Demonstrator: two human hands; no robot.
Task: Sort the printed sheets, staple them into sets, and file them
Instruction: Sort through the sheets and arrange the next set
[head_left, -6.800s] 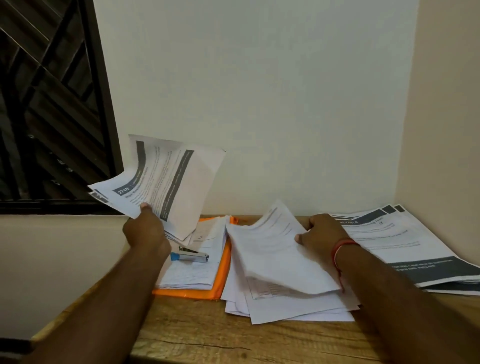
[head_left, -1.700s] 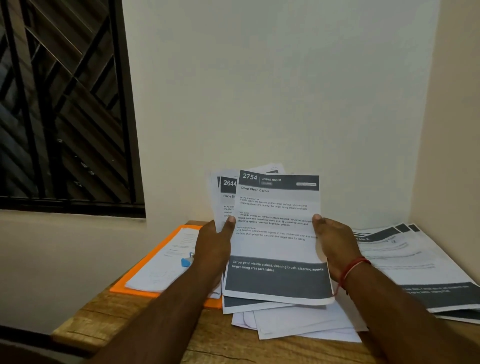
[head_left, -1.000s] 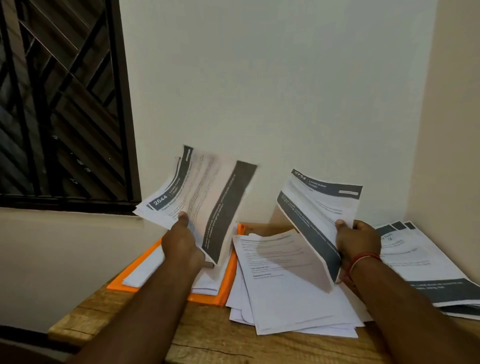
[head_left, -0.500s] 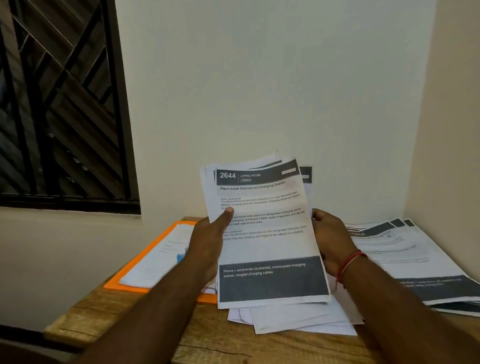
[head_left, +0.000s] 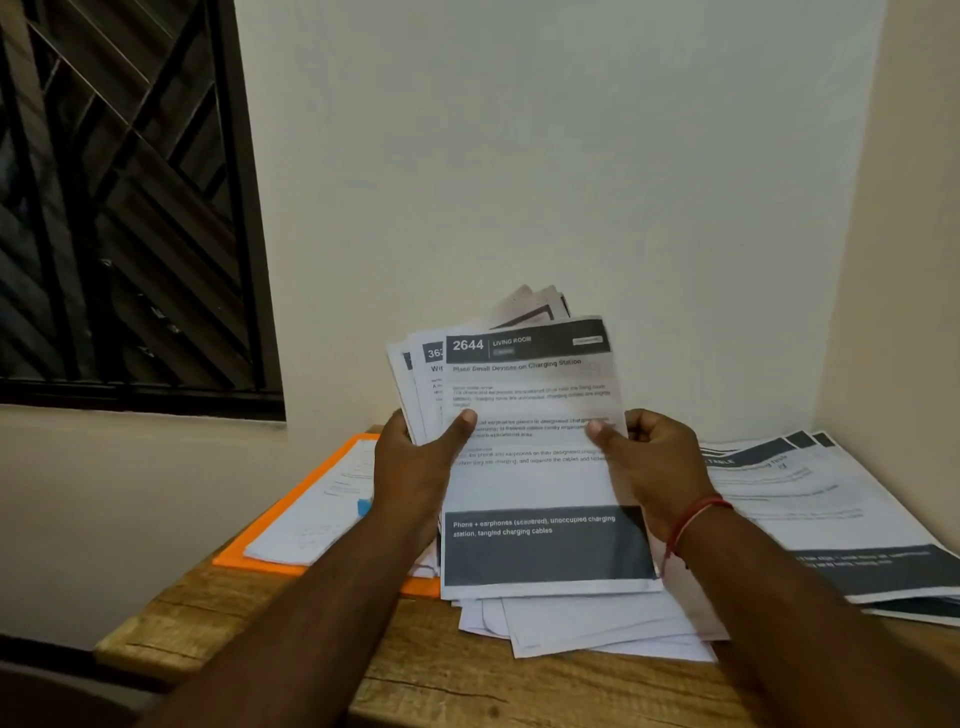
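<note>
I hold a fanned stack of printed sheets (head_left: 530, 483) upright above the table; the front sheet reads 2644, Living Room. My left hand (head_left: 415, 467) grips the stack's left edge with the thumb across the front. My right hand (head_left: 649, 462) pinches the front sheet's right edge. Below lies a loose pile of white sheets (head_left: 597, 623). An orange folder (head_left: 291, 519) with sheets on it lies at the left, and a blue stapler (head_left: 363, 506) on it is mostly hidden by my left wrist.
Sorted sheets with dark bands (head_left: 831, 509) lie at the right against the side wall. The wooden table (head_left: 441, 686) ends near the front and left. A barred window (head_left: 119, 208) fills the left wall.
My right thumb has come round onto the front sheet's right edge. The sheets behind have fanned out more to the left and top. The stack stays upright in both hands.
</note>
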